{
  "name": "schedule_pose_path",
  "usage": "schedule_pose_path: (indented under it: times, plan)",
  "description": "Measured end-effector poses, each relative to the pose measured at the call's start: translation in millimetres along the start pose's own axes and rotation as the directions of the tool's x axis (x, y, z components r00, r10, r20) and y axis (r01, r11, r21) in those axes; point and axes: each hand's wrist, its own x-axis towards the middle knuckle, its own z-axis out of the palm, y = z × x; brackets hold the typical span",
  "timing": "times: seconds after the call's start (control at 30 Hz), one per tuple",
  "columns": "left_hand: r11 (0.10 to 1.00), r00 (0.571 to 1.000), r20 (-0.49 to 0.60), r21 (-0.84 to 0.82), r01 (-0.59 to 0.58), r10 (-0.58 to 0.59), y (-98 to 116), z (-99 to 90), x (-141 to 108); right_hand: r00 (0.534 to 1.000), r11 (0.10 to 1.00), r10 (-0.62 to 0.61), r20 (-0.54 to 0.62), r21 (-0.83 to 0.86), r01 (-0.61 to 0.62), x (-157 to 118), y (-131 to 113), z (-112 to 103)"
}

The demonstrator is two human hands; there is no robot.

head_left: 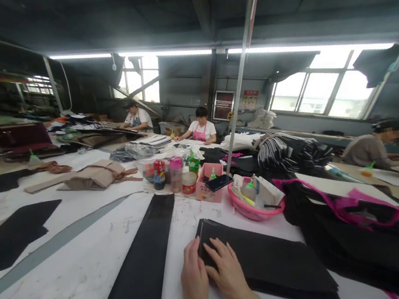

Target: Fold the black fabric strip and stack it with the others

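A thick stack of black fabric pieces (267, 252) lies on the white-covered table in front of me. My right hand (226, 268) rests on the stack's near left corner, palm down with its fingers spread. Beside it, my left hand (194, 277) stands along the stack's left edge, fingers stretched out and close together. Its fingertips touch the edge, and their undersides are hidden. To the left, a long black strip (138, 268) lies flat on the white sheet.
Beyond the stack stand a pink basket (257, 213) with bottles, a pink box (211, 188) with a phone (219, 182), and several cans. Black fabric piles (367, 244) lie right. A metal pole (242, 83) rises mid-table. Co-workers sit farther off.
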Motion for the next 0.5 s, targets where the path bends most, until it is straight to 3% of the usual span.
schedule_pose_path:
  times: [0.1,0.2,0.33,0.5]
  plan:
    - [0.997,0.997,-0.046,-0.052,0.062,-0.065,-3,0.7,-1,0.993,0.963,0.108,0.036,0.244,-0.114,3,1,-5]
    - [0.989,0.991,-0.041,-0.087,0.120,-0.124,-8,2.3,-2,0.948,0.780,0.317,-0.001,0.569,-0.261,27,7,-25]
    - [0.983,0.989,-0.061,-0.134,0.122,-0.132,-22,9.9,-6,0.862,0.616,0.507,0.016,0.693,-0.375,87,12,-46]
    - [0.975,0.975,-0.193,-0.210,0.071,-0.112,-43,27.0,-7,0.767,0.367,0.629,0.127,0.821,-0.438,160,13,-41]
